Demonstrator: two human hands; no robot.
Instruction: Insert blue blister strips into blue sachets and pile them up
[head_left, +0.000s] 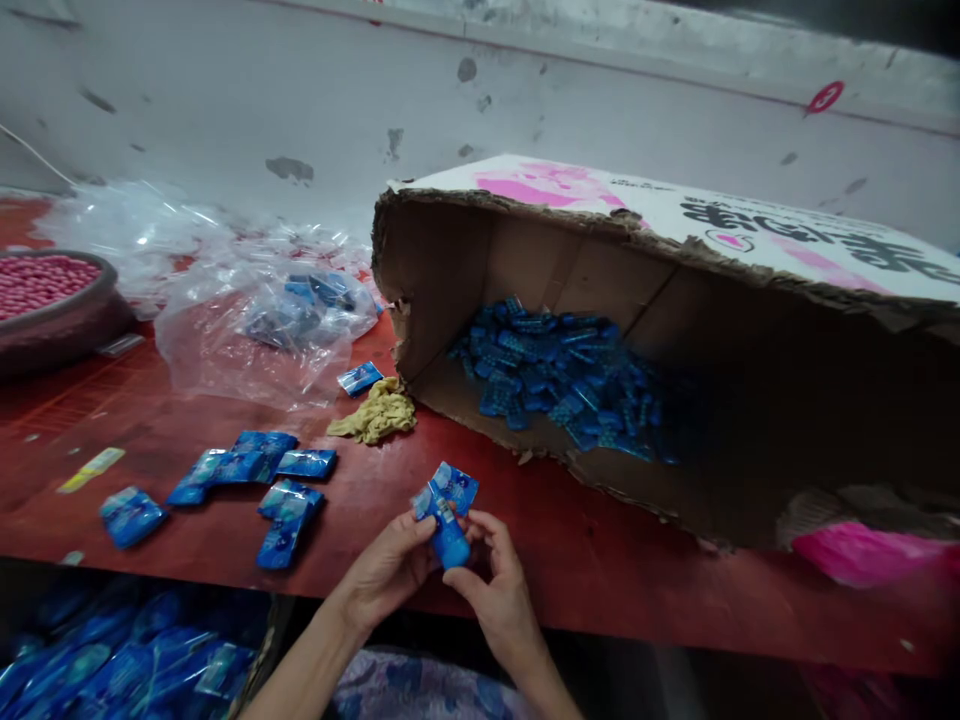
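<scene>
Just above the front edge of the red table, my two hands hold a glossy blue packet [450,535] with a white printed patch. A second blue flap or packet [456,484] sticks up behind it; I cannot tell whether the two are joined. My left hand [390,560] is closed, its thumb pressing the packet's left side. At the lower right end, the curled fingers and thumb of my right hand [496,582] grip the same packet. Several similar blue packets [244,460] lie to the left, and one [360,379] lies beside a crumpled yellowish cloth or glove [379,412].
A torn-edged cardboard box [442,250] lies on its side at right, with many small blue pieces [562,370] inside. Clear plastic bags [247,320] and a bowl [82,330] of pink pellets stand at left. More blue packets [135,650] fill a container below the table edge.
</scene>
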